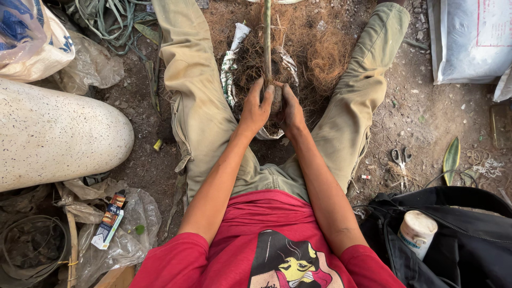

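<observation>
Red shirt [256, 250] fills the near edge, and from it both forearms run out between the khaki-clad legs [197, 101] to the left hand [257, 109] and right hand [290, 109], each with its grip curled snug around the base of a green plant stem [267, 37], pressing the dark fibrous root ball [256, 66] that sits in a printed plastic wrap [230, 69] on the dirt floor [426, 117]. Risk here, as I judge it: squeeze too hard or tilt the upright stem and it could snap at the base, or loose coconut fibre [320, 53] could crumble away, with scissors [401, 157] lying well apart to the right.
</observation>
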